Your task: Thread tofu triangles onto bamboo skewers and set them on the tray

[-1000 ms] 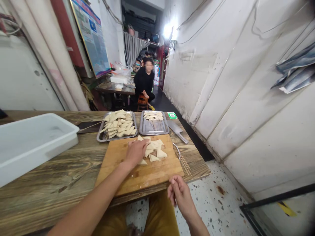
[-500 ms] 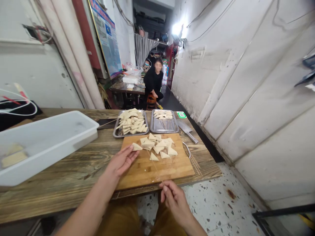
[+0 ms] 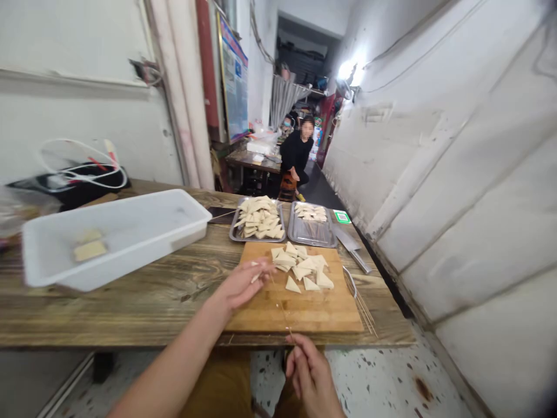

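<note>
My left hand [image 3: 241, 287] is over the left side of the wooden cutting board [image 3: 261, 316], its fingers closed on a pale tofu triangle [image 3: 256, 277] seen nearly edge-on. In my right hand [image 3: 310, 368], at the board's front edge, is the lower end of a thin bamboo skewer [image 3: 285, 313]. The skewer slants up and away toward the left fingertips; whether its tip touches the triangle I cannot tell. Several loose tofu triangles [image 3: 302, 268] lie heaped on the far half of the board, just right of my left hand.
Behind the board stand a metal tray [image 3: 235, 237] piled with skewered triangles and a second tray [image 3: 313, 241] with fewer. A cleaver [image 3: 352, 247] and spare skewers [image 3: 365, 310] lie to the right. Left is a white plastic tub [image 3: 148, 232]. A person [image 3: 296, 152] sits farther back.
The view has swung left, so the table appears farther right. In my left fingers the triangle has turned from flat to nearly edge-on. My right hand still grips the skewer.
</note>
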Demonstrator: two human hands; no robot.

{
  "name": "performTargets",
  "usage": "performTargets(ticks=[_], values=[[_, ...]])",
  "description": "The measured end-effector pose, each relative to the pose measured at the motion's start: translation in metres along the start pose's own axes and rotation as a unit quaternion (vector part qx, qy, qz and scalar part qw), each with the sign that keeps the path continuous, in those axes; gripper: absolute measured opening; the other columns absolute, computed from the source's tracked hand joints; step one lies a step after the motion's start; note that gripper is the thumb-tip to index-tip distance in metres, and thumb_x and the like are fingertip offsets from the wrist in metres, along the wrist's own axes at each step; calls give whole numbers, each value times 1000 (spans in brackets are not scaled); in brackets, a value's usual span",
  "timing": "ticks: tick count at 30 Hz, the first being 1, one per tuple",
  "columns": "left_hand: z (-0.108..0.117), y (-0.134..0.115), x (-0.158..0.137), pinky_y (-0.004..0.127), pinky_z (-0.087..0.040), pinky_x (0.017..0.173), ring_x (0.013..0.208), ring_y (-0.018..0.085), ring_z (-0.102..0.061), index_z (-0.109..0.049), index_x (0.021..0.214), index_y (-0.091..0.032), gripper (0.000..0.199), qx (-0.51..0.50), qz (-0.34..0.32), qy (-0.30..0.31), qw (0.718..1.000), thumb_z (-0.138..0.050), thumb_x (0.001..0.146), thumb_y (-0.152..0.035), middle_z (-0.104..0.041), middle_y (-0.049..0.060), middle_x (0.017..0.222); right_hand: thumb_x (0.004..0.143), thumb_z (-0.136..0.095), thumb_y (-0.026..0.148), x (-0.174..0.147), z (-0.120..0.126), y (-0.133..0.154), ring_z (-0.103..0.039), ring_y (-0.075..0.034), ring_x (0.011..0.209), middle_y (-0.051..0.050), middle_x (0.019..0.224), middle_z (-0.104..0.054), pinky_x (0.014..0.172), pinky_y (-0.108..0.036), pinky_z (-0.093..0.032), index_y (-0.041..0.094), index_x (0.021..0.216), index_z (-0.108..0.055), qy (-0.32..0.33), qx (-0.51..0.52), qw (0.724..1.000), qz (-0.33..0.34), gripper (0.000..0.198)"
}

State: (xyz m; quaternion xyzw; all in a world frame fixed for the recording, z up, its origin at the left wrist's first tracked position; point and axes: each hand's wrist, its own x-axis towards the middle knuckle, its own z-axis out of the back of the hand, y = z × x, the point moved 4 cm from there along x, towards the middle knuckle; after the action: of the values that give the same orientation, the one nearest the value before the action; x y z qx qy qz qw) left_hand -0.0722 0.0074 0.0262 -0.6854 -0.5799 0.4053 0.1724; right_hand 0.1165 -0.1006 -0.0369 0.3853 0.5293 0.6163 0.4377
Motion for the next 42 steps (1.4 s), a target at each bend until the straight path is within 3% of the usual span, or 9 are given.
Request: performTargets(ticks=[5,9,14,19,23,27,31,34,42], values=[[5,2,-5,23,-47,48,63,17,-65,-49,90,-16,25,219,-106,-9,970,-64,73,-25,-66,6,80,93,-33,56,3,0,-6,-33,-2,35,1,65,-55,34,-13,-23,17,111,-48,11,15,1000,-19,46],[6,7,-7,23,-45,51,52,15,-60,-56,80,-13,22,362,-67,61,928,-64,69,-31,-65,5,62,94,-33,52,3,-2,-6,-36,-3,35,0,66,-58,34,-13,-25,17,106,-49,7,-2,1000,-11,40],[15,-1,-8,29,-47,75,79,19,-63,-63,101,-11,42,399,-126,16,908,-68,62,-24,-69,8,88,95,-34,46,1,2,-9,-39,-5,40,-1,73,-57,37,-14,-31,17,101,-52,-3,-15,1000,-1,34],[24,3,-10,30,-46,86,90,19,-63,-56,114,-12,54,271,-95,33,957,-72,64,-20,-66,7,94,92,-45,38,-3,7,10,-52,-11,60,-2,70,-56,57,-18,-41,17,77,-61,-55,-104,992,41,30],[26,8,-13,31,-50,86,92,20,-65,-55,109,-10,38,107,-26,16,994,-65,72,-10,-67,11,95,92,-45,36,-6,2,11,-52,-12,59,-1,67,-56,53,-17,-40,18,92,-65,-46,-90,994,32,27],[25,6,-13,30,-55,80,91,21,-65,-56,101,-7,21,20,-13,-47,999,-52,80,-4,-66,16,99,93,-42,34,-9,-3,4,-51,-11,49,1,60,-57,44,-16,-39,17,104,-62,-24,-87,996,27,28],[24,8,-12,33,-56,81,91,24,-65,-58,93,-3,17,-46,9,-66,997,-45,83,-3,-67,18,96,90,-47,26,-10,0,12,-66,-15,75,-5,85,-69,68,-19,-51,18,102,-65,-43,-128,988,73,23],[23,8,-12,34,-56,83,95,25,-64,-58,96,-2,19,-62,19,-48,997,-44,84,-2,-66,19,98,90,-48,22,-12,2,18,-64,-17,97,-6,105,-68,85,-22,-49,20,110,-64,-46,-128,987,87,26],[22,5,-12,31,-58,73,82,21,-67,-59,92,-3,14,-47,9,-88,995,-48,84,-6,-68,18,92,90,-48,21,-15,5,26,-64,-19,98,-7,105,-68,87,-27,-50,20,112,-65,-53,-133,983,116,28]])
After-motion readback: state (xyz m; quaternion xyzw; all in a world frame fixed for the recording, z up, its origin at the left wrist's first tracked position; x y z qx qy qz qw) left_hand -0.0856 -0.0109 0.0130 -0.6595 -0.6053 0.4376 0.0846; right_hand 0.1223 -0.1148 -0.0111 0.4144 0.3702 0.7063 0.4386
